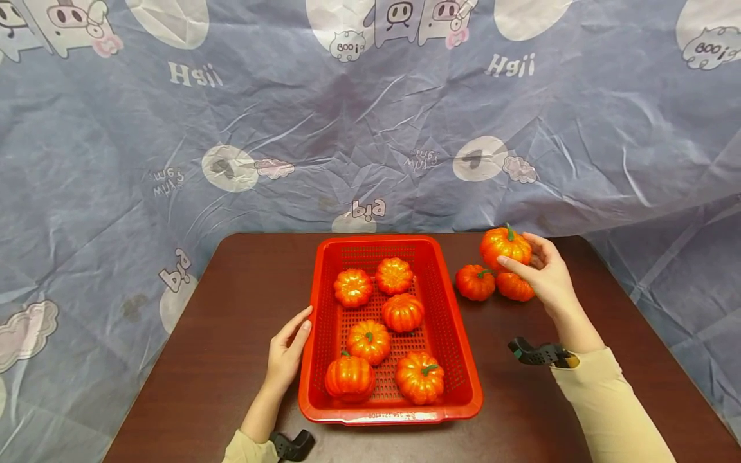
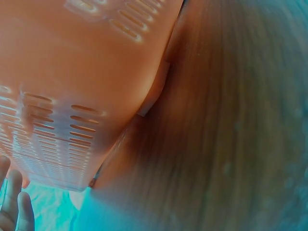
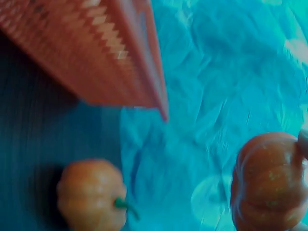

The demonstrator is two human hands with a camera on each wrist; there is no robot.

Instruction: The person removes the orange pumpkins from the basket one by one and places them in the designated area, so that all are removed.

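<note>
Pale sleeve (image 1: 616, 411) comes nearest, at lower right of the frame. At centre right, the right hand (image 1: 552, 276) holds one pumpkin (image 1: 499, 249) between thumb and fingers; the grip should be gentle, avoiding two pumpkins (image 1: 475, 283) below. Beside the basket (image 1: 390, 417), lower centre, the left hand (image 1: 285, 354) has loose fingers, suitable for steadying.

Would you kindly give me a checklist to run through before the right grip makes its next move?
1. Right grip on its pumpkin: ok, apparently; thumb and fingers hold it.
2. Held pumpkin over the basket: not ok; it is off to the right.
3. Room inside: ok; bare floor shows among the six pumpkins.
4. Held pumpkin clear of the right-hand loose pumpkin: cannot tell; they overlap in the head view.
5. Left grip touching the basket: cannot tell; it is at the left rim.
</note>
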